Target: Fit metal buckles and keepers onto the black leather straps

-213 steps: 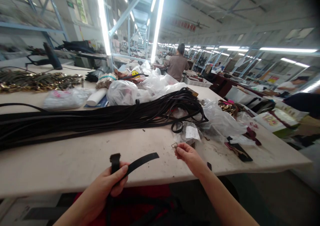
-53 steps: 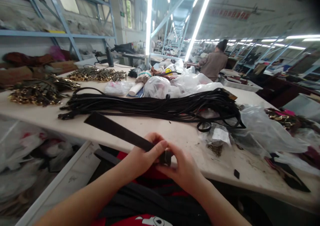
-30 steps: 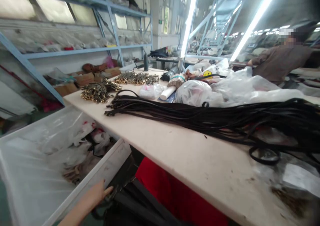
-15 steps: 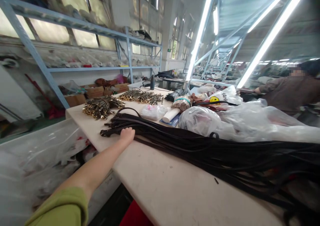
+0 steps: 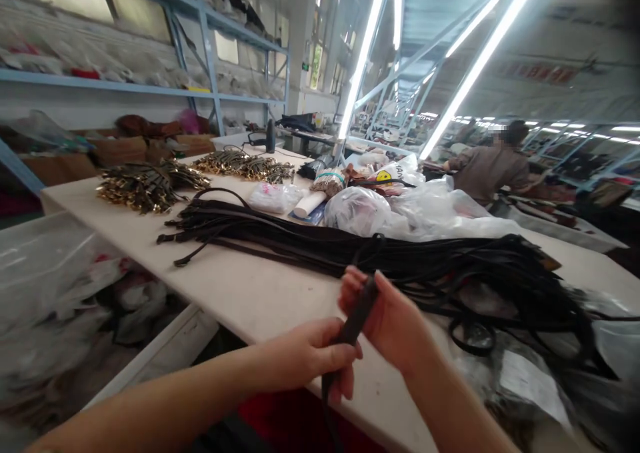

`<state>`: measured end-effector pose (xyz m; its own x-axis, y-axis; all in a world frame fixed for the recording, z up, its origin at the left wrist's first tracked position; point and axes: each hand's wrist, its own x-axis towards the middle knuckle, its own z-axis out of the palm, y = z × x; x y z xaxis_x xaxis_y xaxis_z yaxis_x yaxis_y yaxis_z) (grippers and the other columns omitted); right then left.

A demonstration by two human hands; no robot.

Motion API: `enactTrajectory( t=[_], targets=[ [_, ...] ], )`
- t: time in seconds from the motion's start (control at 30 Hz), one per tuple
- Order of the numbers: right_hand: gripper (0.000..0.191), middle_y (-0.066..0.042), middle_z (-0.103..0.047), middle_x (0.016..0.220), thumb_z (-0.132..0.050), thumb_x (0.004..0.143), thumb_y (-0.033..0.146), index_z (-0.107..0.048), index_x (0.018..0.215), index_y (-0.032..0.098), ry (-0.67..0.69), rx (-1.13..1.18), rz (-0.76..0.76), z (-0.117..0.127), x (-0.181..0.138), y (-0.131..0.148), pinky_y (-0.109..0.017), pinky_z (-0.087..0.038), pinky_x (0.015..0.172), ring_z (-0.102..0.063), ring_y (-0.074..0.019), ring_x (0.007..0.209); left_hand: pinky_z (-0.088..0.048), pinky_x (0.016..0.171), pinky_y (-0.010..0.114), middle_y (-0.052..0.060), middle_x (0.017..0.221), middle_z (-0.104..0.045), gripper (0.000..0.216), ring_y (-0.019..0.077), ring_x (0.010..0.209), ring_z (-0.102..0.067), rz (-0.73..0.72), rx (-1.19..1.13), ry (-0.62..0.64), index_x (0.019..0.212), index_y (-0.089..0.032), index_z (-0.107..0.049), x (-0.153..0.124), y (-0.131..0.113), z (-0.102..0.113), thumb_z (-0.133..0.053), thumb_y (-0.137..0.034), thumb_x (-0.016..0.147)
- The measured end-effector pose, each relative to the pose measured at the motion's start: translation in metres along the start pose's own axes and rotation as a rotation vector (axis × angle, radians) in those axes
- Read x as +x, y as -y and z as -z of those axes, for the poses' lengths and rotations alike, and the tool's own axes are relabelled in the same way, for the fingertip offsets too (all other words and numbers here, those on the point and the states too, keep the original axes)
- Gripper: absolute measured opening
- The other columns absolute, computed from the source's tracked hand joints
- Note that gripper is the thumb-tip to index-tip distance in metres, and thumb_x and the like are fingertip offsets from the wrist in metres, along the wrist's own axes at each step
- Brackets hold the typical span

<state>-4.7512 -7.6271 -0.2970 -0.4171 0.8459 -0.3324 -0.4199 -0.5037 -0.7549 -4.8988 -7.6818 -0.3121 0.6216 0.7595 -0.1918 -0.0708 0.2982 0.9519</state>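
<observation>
Both my hands meet over the near edge of the pale table (image 5: 240, 293), gripping one dark strap (image 5: 356, 314). My left hand (image 5: 305, 359) is wrapped round its lower part, where the strap hangs down past the table edge. My right hand (image 5: 393, 319) pinches the strap's upper end between thumb and fingers. Just behind my hands a long bundle of black straps (image 5: 350, 249) lies across the table from left to right.
Piles of gold-coloured metal fittings (image 5: 150, 186) sit at the table's far left. Plastic bags (image 5: 360, 209) and a white roll (image 5: 309, 204) lie behind the bundle. A clear bin (image 5: 55, 286) stands to the left. Another person (image 5: 493, 163) works at the back right.
Half a second ago my left hand was stretched out on the far end of the strap bundle. It has come back with one strap, and my right hand has joined it on that strap.
</observation>
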Motion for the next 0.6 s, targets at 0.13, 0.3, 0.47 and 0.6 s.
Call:
enactTrajectory(
  t=[0.13, 0.3, 0.47, 0.6],
  targets=[
    [0.032, 0.004, -0.059, 0.064, -0.03, 0.091, 0.02, -0.061, 0.082, 0.016, -0.12, -0.06, 0.207, -0.028, -0.031, 0.07, -0.025, -0.05, 0.062, -0.057, -0.0061, 0.057, -0.042, 0.07, 0.024, -0.002, 0.068, -0.063, 0.011, 0.0132, 0.068, -0.056, 0.053, -0.09, 0.105, 0.074, -0.016, -0.061, 0.01, 0.056, -0.011, -0.067, -0.022, 0.066],
    [0.03, 0.002, -0.054, 0.073, -0.029, 0.092, 0.024, -0.058, 0.087, 0.015, -0.065, -0.473, 0.496, -0.025, -0.085, 0.113, -0.025, -0.047, 0.058, -0.054, -0.0046, 0.062, -0.038, 0.059, 0.019, -0.002, 0.064, -0.06, 0.015, 0.0108, 0.062, -0.052, 0.013, -0.284, -0.362, 0.076, -0.015, -0.063, 0.021, 0.102, -0.005, -0.068, -0.012, 0.063],
    [0.015, -0.001, -0.048, 0.066, -0.055, 0.08, 0.036, -0.059, 0.08, 0.022, 0.053, -0.642, 0.432, -0.006, -0.118, 0.106, -0.023, -0.046, 0.041, -0.05, -0.0095, 0.049, -0.045, 0.08, 0.024, 0.007, 0.103, -0.06, 0.02, 0.0133, 0.093, -0.059, -0.066, -0.632, -0.378, 0.095, -0.015, -0.056, 0.022, 0.089, -0.015, -0.049, -0.028, 0.083],
    [0.025, -0.002, -0.05, 0.054, -0.06, 0.069, 0.049, -0.06, 0.077, 0.026, 0.039, -1.018, 0.291, 0.005, -0.137, 0.086, -0.034, -0.05, 0.046, -0.054, -0.0185, 0.049, -0.048, 0.079, 0.026, 0.006, 0.095, -0.065, 0.021, 0.0136, 0.091, -0.061, -0.155, -1.134, -0.221, 0.1, -0.013, -0.058, 0.028, 0.062, -0.018, -0.046, -0.014, 0.083]
  ],
)
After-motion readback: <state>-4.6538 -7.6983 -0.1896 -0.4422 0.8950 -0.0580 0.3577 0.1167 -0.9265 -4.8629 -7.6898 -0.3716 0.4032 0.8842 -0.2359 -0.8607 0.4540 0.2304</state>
